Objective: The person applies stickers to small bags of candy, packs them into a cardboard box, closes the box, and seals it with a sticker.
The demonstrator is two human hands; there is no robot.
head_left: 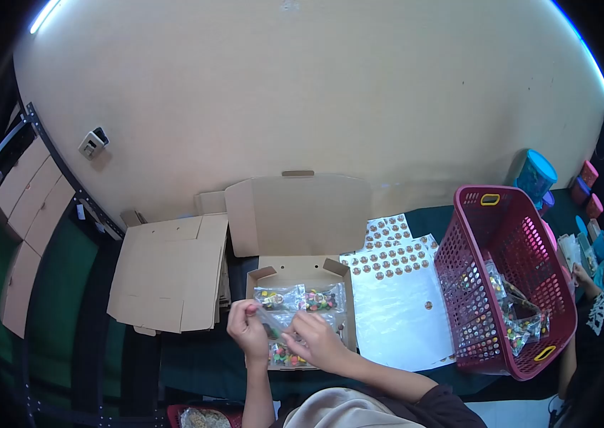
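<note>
Over an open cardboard box (250, 287), I hold a small clear plastic bag (269, 321) with dark and green pieces showing inside. My left hand (247, 331) pinches its upper end with closed fingers. My right hand (316, 341) has its fingers bent together at the bag's lower right side; their exact grip is partly hidden. Inside the box lie several clear bags of colourful round sweets, including a bag at the back left (277, 297) and a bag at the back right (322, 299). Another sweet bag (287, 356) shows below my hands. The box lid (309, 214) stands raised against the wall.
Flat cardboard boxes (166, 274) are stacked on the left. Sticker sheets (402, 321) with round labels lie right of the box. A maroon basket (459, 271) holds several sweet bags. Another person's hand (584, 278) is at far right, near blue containers (536, 171).
</note>
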